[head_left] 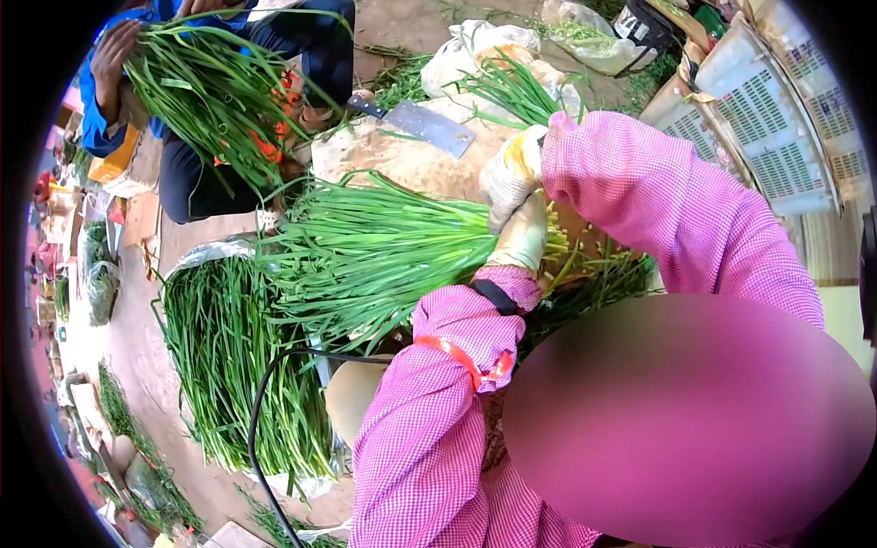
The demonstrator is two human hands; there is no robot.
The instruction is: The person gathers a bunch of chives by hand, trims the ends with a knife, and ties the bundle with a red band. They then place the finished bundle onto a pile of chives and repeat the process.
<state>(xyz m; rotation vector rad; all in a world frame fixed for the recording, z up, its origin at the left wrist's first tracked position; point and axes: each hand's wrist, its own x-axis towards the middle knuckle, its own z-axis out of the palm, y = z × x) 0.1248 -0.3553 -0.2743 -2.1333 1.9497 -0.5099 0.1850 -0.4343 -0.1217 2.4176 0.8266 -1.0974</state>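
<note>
A large bunch of garlic chives (393, 237) lies across in front of me, leaves fanned to the left and pale stems to the right. My left hand (524, 236), in a pale glove, is closed around the stem end. Just above it, my right hand (512, 178), in a white and yellow glove, has curled fingers against the same bunch and touches the left hand. Whether a tie lies between them is hidden. A cleaver (434, 130) rests on the pale work surface (356, 155) beyond the bunch. More chives (512, 91) lie behind my right hand.
A plastic-lined container (215, 251) of chives stands at left, crossed by a black cable (258, 429). At upper left a person in a blue jacket (100, 128) holds another bunch (206, 91). Slatted plastic crates (767, 119) and a black bucket (644, 36) are at upper right.
</note>
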